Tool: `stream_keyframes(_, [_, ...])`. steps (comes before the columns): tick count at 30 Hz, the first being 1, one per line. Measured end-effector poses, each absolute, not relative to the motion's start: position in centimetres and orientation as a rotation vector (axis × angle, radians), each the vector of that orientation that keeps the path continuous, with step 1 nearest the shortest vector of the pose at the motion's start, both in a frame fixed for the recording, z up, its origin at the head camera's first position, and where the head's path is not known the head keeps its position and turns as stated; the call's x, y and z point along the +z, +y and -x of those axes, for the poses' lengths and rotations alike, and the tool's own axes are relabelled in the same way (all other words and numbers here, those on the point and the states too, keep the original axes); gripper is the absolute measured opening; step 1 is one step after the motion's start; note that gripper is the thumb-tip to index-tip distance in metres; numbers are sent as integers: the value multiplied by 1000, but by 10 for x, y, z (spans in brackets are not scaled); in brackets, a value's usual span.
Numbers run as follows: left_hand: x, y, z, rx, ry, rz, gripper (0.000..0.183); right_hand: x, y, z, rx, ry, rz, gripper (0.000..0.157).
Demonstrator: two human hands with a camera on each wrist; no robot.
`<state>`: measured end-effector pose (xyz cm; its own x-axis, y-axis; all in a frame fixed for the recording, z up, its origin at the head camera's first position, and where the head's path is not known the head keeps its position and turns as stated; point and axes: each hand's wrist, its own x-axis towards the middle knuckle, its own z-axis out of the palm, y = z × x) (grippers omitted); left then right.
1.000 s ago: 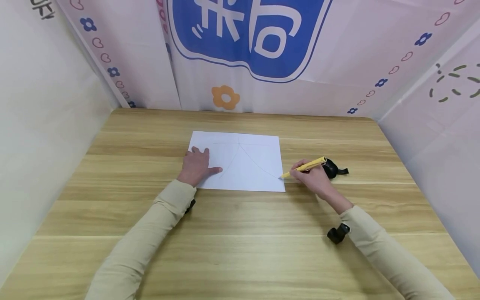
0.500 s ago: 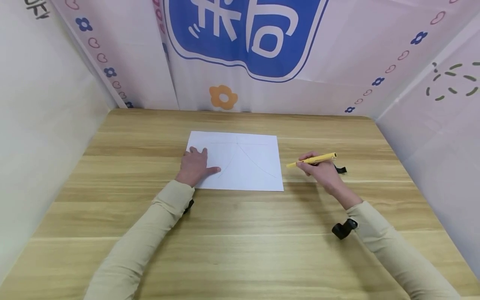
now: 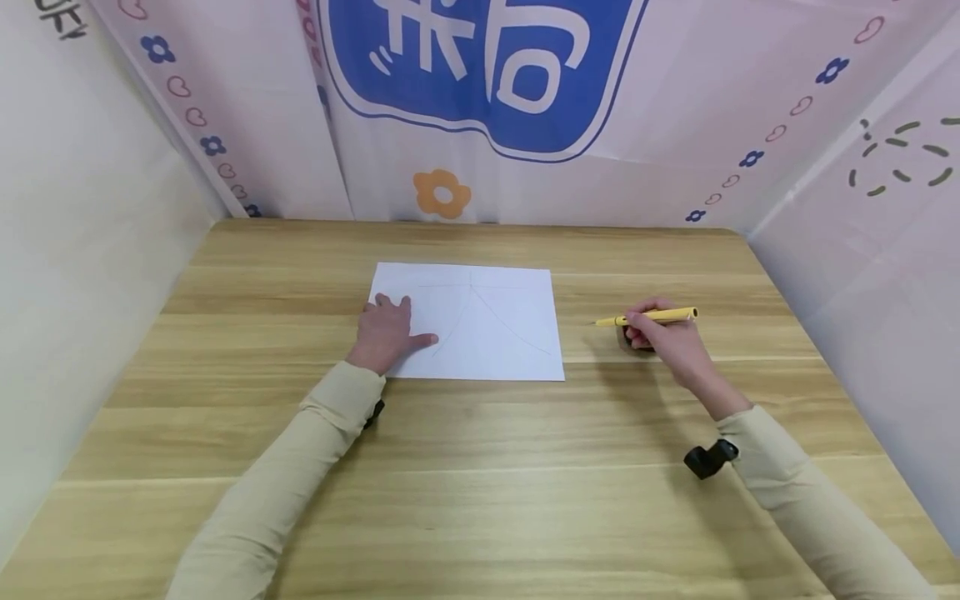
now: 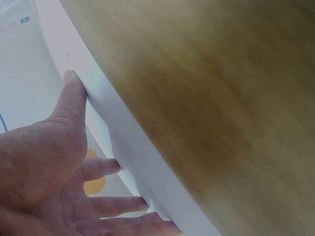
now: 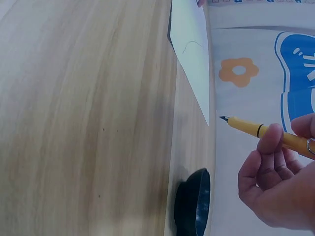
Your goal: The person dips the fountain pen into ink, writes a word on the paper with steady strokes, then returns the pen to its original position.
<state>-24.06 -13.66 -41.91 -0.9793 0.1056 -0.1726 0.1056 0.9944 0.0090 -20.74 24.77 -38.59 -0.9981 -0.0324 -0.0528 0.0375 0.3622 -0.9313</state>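
A white sheet of paper (image 3: 495,333) lies on the wooden table, bearing a thin horizontal line, a short upright stroke and two long curves spreading downward. On its left edge rests my left hand (image 3: 384,333), fingers spread and thumb stretched across the sheet; the left wrist view shows the fingertips (image 4: 133,204) touching the paper. My right hand (image 3: 671,337) pinches a yellow fountain pen (image 3: 663,316) to the right of the sheet. The pen's dark nib (image 5: 224,118) points left, apart from the paper. Below that hand lies a black rounded, spoon-like object (image 5: 196,204), mostly hidden in the head view.
Wooden tabletop (image 3: 465,467) surrounds the sheet. A white printed cloth (image 3: 637,192) with a blue emblem and an orange flower stands behind it, and pale panels rise at both sides. A black camera mount (image 3: 711,458) sits at the right wrist.
My right hand has lifted the fountain pen off the lower right end of the curve and drawn it rightward, away from the sheet. The left hand stays on the paper.
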Motion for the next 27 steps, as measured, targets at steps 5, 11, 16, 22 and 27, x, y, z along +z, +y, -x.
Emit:
stream_keyframes(5, [-420, -137, 241, 3, 2959, -152, 89, -383, 258, 205, -1691, 2635, -37, 14])
stream_keyframes(11, [-420, -137, 241, 28, 2952, -136, 88, -381, 270, 202, -1742, 2634, -46, 17])
stream_keyframes(16, [-421, -136, 242, 37, 2957, -131, 88, -378, 279, 197, -1955, 2498, -44, 14])
stream_keyframes(22, [-421, -136, 243, 39, 2958, -143, 89, -377, 288, 192, -2137, 2393, -45, 16])
stream_keyframes(27, [-420, -135, 242, 28, 2955, -151, 89, -376, 292, 191, -2153, 2409, -128, 6])
